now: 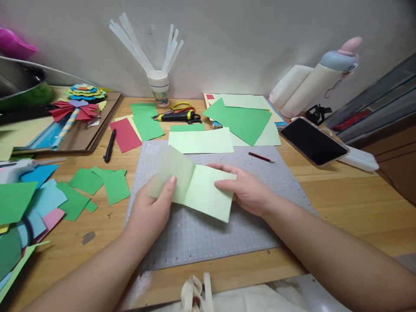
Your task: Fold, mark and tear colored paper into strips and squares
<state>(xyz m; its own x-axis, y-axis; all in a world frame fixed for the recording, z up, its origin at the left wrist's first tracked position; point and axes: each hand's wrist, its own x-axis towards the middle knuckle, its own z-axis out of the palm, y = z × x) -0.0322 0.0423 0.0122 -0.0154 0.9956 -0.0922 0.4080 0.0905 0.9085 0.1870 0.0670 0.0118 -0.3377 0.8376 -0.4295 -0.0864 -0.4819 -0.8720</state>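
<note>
A light green paper sheet [204, 190] lies on the grey cutting mat [201, 234]. My left hand [152, 208] pinches the sheet's left flap and lifts it over in a fold; the flap is blurred by motion. On the sheet's right edge rests my right hand [247, 190], fingers closed on the paper and holding it against the mat.
Another light green sheet [199, 141] lies at the mat's far edge, a red pencil [261, 157] beside it. Green paper scraps [97, 184] lie left. Scissors and a knife [178, 113], a black marker [109, 145], a phone [312, 141] and a cup of glue sticks [159, 89] stand farther back.
</note>
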